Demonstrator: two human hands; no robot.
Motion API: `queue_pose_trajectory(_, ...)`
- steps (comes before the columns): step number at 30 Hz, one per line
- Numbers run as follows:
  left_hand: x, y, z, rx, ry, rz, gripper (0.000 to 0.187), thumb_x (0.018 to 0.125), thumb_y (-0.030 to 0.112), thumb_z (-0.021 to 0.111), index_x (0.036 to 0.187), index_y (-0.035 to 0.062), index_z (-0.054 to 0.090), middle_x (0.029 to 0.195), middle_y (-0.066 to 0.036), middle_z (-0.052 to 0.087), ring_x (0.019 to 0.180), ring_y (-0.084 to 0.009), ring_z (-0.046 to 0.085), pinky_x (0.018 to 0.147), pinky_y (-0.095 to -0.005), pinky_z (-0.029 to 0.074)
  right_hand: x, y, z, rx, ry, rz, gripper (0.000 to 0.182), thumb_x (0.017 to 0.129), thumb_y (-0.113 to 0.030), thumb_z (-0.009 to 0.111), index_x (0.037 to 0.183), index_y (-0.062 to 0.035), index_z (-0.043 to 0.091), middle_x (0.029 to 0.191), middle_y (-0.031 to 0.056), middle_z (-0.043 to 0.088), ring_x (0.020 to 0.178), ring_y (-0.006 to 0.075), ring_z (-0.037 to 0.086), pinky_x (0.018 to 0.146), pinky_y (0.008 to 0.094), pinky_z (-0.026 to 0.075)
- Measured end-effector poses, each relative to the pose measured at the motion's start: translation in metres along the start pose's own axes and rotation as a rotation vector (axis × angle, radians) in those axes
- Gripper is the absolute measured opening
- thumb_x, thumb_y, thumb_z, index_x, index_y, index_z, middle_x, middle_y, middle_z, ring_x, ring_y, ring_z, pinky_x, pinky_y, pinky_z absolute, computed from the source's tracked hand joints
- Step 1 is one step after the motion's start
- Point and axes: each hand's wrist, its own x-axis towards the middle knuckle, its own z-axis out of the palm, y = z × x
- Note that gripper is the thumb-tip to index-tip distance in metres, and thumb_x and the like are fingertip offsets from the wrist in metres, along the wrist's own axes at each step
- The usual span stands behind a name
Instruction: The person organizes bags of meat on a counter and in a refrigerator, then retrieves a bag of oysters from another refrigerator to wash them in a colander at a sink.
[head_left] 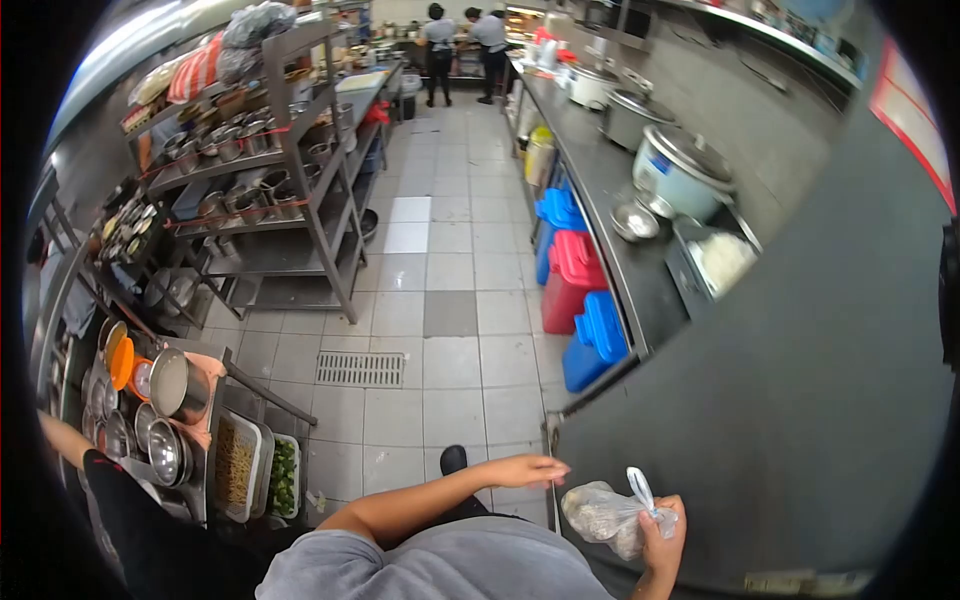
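Transparent plastic formed the bag (pixel 600 518), which was at the near side, a little to the right, in front of the person's grey shirt (pixel 450 565). The right hand (pixel 665 535) was closed around the gathered end of this bag, and a whitish strip of plastic stood up beside its fingers. Inside the bag there was something pale and lumpy, but I cannot tell what it was. The left hand (pixel 528 471) was stretched out flat, with its fingers rather straight and close to each other, just beside the bag on the left; whether the fingertips touched the plastic, I cannot tell. To the right of both hands stood a wide grey panel (pixel 780 400). Beyond it, along the right side, ran a counter (pixel 570 120) with a large cooker (pixel 685 165), a metal bowl (pixel 635 222) and a tray (pixel 688 262) which held white food. Near the counter's left edge, lower down, were a red bin (pixel 573 280) and a blue bin (pixel 594 345). On the left stood a metal rack (pixel 285 265) with many pots, and nearer, a pot (pixel 180 385) and a crate (pixel 285 475) of green vegetables. At the near left there was another person's dark sleeve (pixel 140 520). Other people stood at the far end.
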Motion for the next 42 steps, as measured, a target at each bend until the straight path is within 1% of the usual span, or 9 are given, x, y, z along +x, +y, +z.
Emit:
queue_pose_trajectory(2, -0.013, -0.019, -0.055, -0.170, 0.124, -0.228, 0.060, 0.095, 0.055, 0.052, 0.135, 0.0105, 0.051, 0.120, -0.002, 0.061, 0.100, -0.0160, 0.057, 0.086, -0.0317, 0.048, 0.066, 0.003, 0.036, -0.082, -0.016, -0.009, 0.022, 0.085, -0.013, 0.070, 0.087, -0.0058, 0.050, 0.082, 0.0001, 0.052, 0.077, 0.0080, 0.046, 0.070, 0.0233, 0.039)
queue_pose_trajectory(8, -0.037, -0.024, -0.205, -0.291, 0.343, -0.346, 0.054, 0.095, 0.053, 0.054, 0.128, 0.0116, 0.055, 0.116, -0.001, 0.061, 0.096, -0.0137, 0.057, 0.081, -0.0299, 0.048, 0.229, 0.014, 0.132, 0.064, -0.015, -0.010, 0.019, 0.089, -0.013, 0.067, 0.089, -0.0071, 0.048, 0.080, -0.0019, 0.045, 0.074, 0.0077, 0.041, 0.068, 0.0236, 0.037)
queue_pose_trajectory(17, 0.010, 0.006, -0.443, -0.322, 0.628, -0.225, 0.052, 0.097, 0.042, 0.055, 0.137, 0.0084, 0.049, 0.122, -0.005, 0.061, 0.104, -0.0171, 0.058, 0.085, -0.0334, 0.049, 0.454, 0.061, 0.228, -0.166, -0.018, -0.012, 0.020, 0.091, -0.018, 0.065, 0.091, -0.0061, 0.048, 0.082, 0.0014, 0.047, 0.077, 0.0118, 0.045, 0.072, 0.0276, 0.041)
queue_pose_trajectory(24, 0.006, -0.147, -0.629, 0.396, 1.101, -0.526, 0.047, 0.087, 0.042, 0.065, 0.114, 0.0048, 0.066, 0.094, -0.014, 0.069, 0.081, -0.0198, 0.065, 0.070, -0.0331, 0.054, 0.697, 0.080, 0.330, -0.230, -0.175, -0.115, 0.021, 0.088, -0.015, 0.066, 0.094, -0.0046, 0.049, 0.082, 0.0055, 0.050, 0.079, 0.0170, 0.050, 0.075, 0.0324, 0.044)
queue_pose_trajectory(27, -0.037, -0.156, -0.659, -0.162, 1.366, -0.705, 0.043, 0.082, 0.040, 0.067, 0.108, 0.0055, 0.069, 0.088, -0.010, 0.069, 0.065, -0.0195, 0.064, 0.048, -0.0346, 0.050, 0.811, 0.057, 0.391, -0.236, -0.299, -0.113, 0.016, 0.090, -0.014, 0.064, 0.091, -0.0074, 0.049, 0.081, 0.0012, 0.047, 0.077, 0.0114, 0.045, 0.071, 0.0285, 0.041)
queue_pose_trajectory(30, -0.062, -0.156, -0.657, -0.597, 1.632, -0.659, 0.037, 0.086, 0.038, 0.064, 0.110, 0.0093, 0.064, 0.085, -0.004, 0.067, 0.062, -0.0167, 0.059, 0.048, -0.0320, 0.047, 0.905, 0.033, 0.453, -0.191, -0.374, -0.159, 0.018, 0.093, -0.016, 0.063, 0.093, -0.0071, 0.048, 0.081, 0.0005, 0.047, 0.076, 0.0104, 0.046, 0.068, 0.0281, 0.041)
queue_pose_trajectory(36, -0.052, -0.190, -0.686, -0.850, 1.395, -1.050, 0.041, 0.090, 0.039, 0.060, 0.116, 0.0066, 0.058, 0.104, -0.010, 0.064, 0.079, -0.0264, 0.064, 0.063, -0.0408, 0.053, 1.052, 0.063, 0.582, -0.101, -0.392, -0.122, 0.017, 0.095, -0.016, 0.061, 0.094, -0.0078, 0.047, 0.083, -0.0015, 0.044, 0.077, 0.0092, 0.042, 0.070, 0.0254, 0.039)
queue_pose_trajectory(40, -0.025, -0.190, -0.776, -0.971, 1.294, -1.063, 0.042, 0.090, 0.040, 0.061, 0.114, 0.0058, 0.059, 0.102, -0.009, 0.066, 0.081, -0.0278, 0.065, 0.064, -0.0447, 0.054, 1.121, 0.108, 0.655, 0.003, -0.307, 0.059, 0.020, 0.095, -0.020, 0.061, 0.099, -0.0061, 0.048, 0.089, 0.0010, 0.048, 0.083, 0.0122, 0.045, 0.076, 0.0289, 0.041)
queue_pose_trajectory(42, -0.017, -0.190, -0.851, -0.935, 1.199, -1.103, 0.045, 0.088, 0.045, 0.062, 0.111, 0.0052, 0.063, 0.099, -0.011, 0.068, 0.071, -0.0242, 0.063, 0.058, -0.0410, 0.052, 1.153, 0.127, 0.683, -0.114, -0.255, -0.024, 0.022, 0.095, -0.021, 0.062, 0.101, -0.0049, 0.048, 0.091, 0.0030, 0.050, 0.086, 0.0147, 0.047, 0.078, 0.0310, 0.042)
